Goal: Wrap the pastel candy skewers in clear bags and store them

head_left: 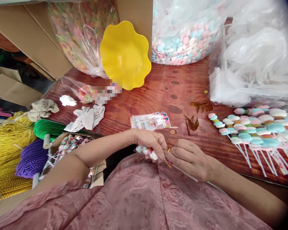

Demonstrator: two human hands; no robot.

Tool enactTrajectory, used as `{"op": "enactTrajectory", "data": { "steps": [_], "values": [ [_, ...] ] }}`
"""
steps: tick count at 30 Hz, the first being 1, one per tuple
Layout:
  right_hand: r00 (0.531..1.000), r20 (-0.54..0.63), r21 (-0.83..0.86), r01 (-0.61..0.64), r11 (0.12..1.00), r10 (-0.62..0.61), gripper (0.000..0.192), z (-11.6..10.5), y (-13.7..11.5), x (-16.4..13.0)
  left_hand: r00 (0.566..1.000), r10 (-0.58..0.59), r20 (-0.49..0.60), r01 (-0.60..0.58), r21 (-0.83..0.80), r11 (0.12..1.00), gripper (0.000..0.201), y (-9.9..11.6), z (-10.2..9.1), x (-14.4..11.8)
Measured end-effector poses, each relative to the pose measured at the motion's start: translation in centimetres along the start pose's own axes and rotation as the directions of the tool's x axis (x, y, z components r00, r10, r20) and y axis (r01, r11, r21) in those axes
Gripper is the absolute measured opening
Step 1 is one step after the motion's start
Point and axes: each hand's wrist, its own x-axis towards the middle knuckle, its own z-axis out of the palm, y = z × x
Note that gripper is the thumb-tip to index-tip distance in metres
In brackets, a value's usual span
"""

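My left hand is closed around a bagged candy skewer, with pink, white and blue sweets showing through the clear wrap. Close beside it, my right hand pinches a gold twist tie at the neck of the wrap. The skewer's white stick runs out beneath my right hand. Fingertips of both hands meet at the tie and partly hide it. Just beyond my hands lies a stack of printed clear bags. Loose gold twist ties lie to its right, with another bunch behind them.
Several unwrapped candy skewers lie at the right. A yellow scalloped bowl leans near bags of ring candy and pastel candy. White gloves rest left. A box of wrapped skewers stands below the table edge.
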Motion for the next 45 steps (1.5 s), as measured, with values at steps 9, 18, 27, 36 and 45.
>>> {"op": "enactTrajectory", "data": {
  "steps": [9,18,27,36,45],
  "values": [
    [0.995,0.095,-0.204,-0.02,0.979,0.04,0.025,-0.5,-0.7,1.9,1.0,-0.009,-0.005,0.01,0.483,0.876,0.033,2.1,-3.4,-2.3],
    [0.888,-0.129,-0.247,-0.461,0.853,0.442,0.018,-0.4,4.8,1.3,0.709,0.704,0.032,0.156,0.967,-0.202,0.021,4.7,4.0,-3.5],
    [0.701,0.017,0.547,-0.604,0.58,0.713,0.019,2.8,2.2,2.7,0.205,0.928,-0.311,-0.208,0.913,0.352,0.037,2.2,-1.1,-0.7],
    [0.796,-0.364,0.268,-0.409,0.872,0.485,0.017,4.3,2.4,5.1,0.447,0.759,-0.472,-0.132,0.805,0.578,0.04,-3.1,1.2,-4.2],
    [0.615,0.594,0.804,-0.471,-0.363,0.519,0.02,9.9,-2.5,8.0,0.28,0.922,-0.269,0.477,0.872,0.11,0.019,-10.0,2.9,-9.7]
  ]
}}
